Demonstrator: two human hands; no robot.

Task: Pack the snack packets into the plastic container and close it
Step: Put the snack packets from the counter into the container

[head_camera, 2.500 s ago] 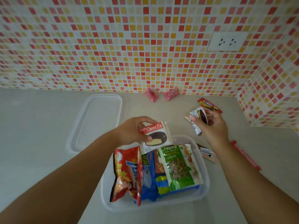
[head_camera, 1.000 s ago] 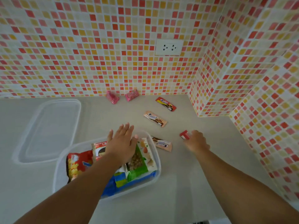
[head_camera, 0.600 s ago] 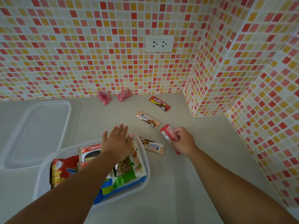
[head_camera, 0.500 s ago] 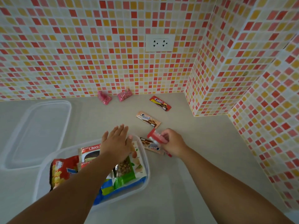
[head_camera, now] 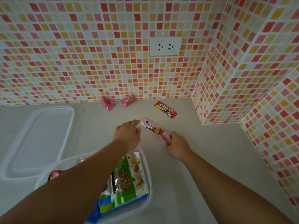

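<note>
Two bare forearms reach forward over a pale counter, and the left forearm covers much of the clear plastic container [head_camera: 146, 172] at the bottom, so its near left part cannot be read. What shows inside it: a green nut packet [head_camera: 125, 178] lying on top, a blue packet [head_camera: 103, 206] under it, and a red packet [head_camera: 55, 174] peeking out at the left edge. A sliver of another wrapper shows by the arm, too small to name.

The left hand [head_camera: 127, 134] lies beyond the container with its fingers stretched forward, fingertips at the end of a peach-coloured biscuit packet [head_camera: 149, 125] on the counter; whether they have hold of it cannot be told. The right hand [head_camera: 177, 145] is curled round a thin red packet [head_camera: 165, 136], whose end sticks out toward the peach one. The rest of it is hidden in the fist, and the picture is blurred here.

The clear lid [head_camera: 38, 139] lies flat on the counter to the left, just beside the container. Further back lie a red biscuit packet [head_camera: 165, 109] and two small pink packets [head_camera: 108, 103] and [head_camera: 129, 100] against the tiled wall [head_camera: 80, 54], which carries a white socket [head_camera: 165, 46].
</note>
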